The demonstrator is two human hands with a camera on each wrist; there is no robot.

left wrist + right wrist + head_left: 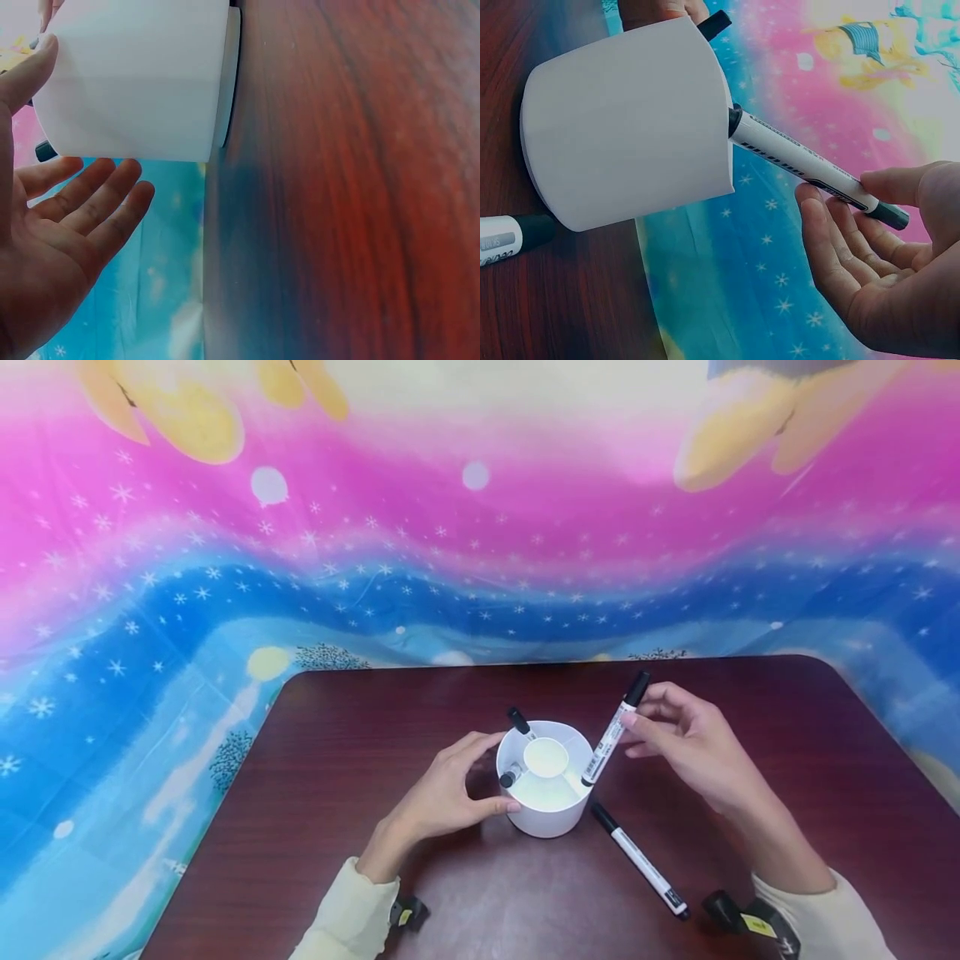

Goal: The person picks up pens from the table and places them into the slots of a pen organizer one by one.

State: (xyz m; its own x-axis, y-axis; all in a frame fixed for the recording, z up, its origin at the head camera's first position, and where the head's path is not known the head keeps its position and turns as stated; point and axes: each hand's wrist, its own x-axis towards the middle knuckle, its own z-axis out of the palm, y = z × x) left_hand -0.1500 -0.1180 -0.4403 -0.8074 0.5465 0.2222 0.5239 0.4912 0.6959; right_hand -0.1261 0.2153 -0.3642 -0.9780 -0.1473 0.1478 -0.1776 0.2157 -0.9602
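Observation:
A white round pen holder (pixel 550 822) with a central ring and divided compartments stands upright on the table. Two black-capped markers lean inside it, one at the back left (pixel 518 721) and one at the left (pixel 511 776). My left hand (pixel 450 789) holds its left side, thumb near the front rim and fingers behind. Between thumb and fingers, my right hand (pixel 693 747) pinches a white marker (pixel 609 739), tilted with its black cap up; its lower end is at the holder's right rim. In the right wrist view that marker (pixel 802 161) slants from the rim to the hand (pixel 885 262).
Another white marker (pixel 641 857) with a black cap lies on the dark red-brown table (pixel 315 827), just right of the holder. Behind the table hangs a colourful cloth (pixel 420 543) with snowflakes. A black wrist device (pixel 750 922) sits by the right sleeve.

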